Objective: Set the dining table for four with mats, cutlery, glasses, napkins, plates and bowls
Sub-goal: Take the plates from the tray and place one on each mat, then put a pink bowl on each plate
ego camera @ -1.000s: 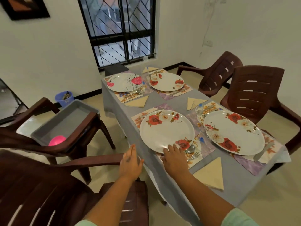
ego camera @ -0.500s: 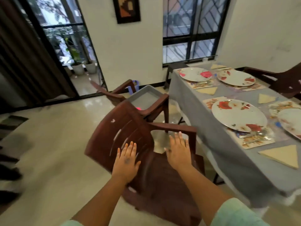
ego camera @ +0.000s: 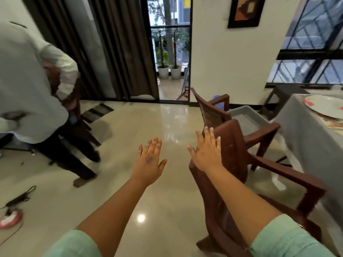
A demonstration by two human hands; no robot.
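Observation:
My view faces away from the dining table (ego camera: 304,138), which shows only at the right edge under a grey cloth. One floral plate (ego camera: 326,105) lies on a patterned mat (ego camera: 332,122) there. My left hand (ego camera: 149,161) hovers over the floor, fingers spread, holding nothing. My right hand (ego camera: 207,153) is also spread flat and empty, in front of the back of the nearest brown plastic chair (ego camera: 239,164); whether it touches the chair I cannot tell.
A second brown chair (ego camera: 209,108) holds a grey tub (ego camera: 245,115). A person in a white shirt (ego camera: 26,86) bends at the left beside another chair. Cables and a red-and-white object (ego camera: 9,218) lie on the floor at lower left. A dark stool (ego camera: 284,93) stands by the window.
My head has swung left, from the set table toward the room and doorway. My hands left the plate and table edge, passed over the chair, and are now raised and spread.

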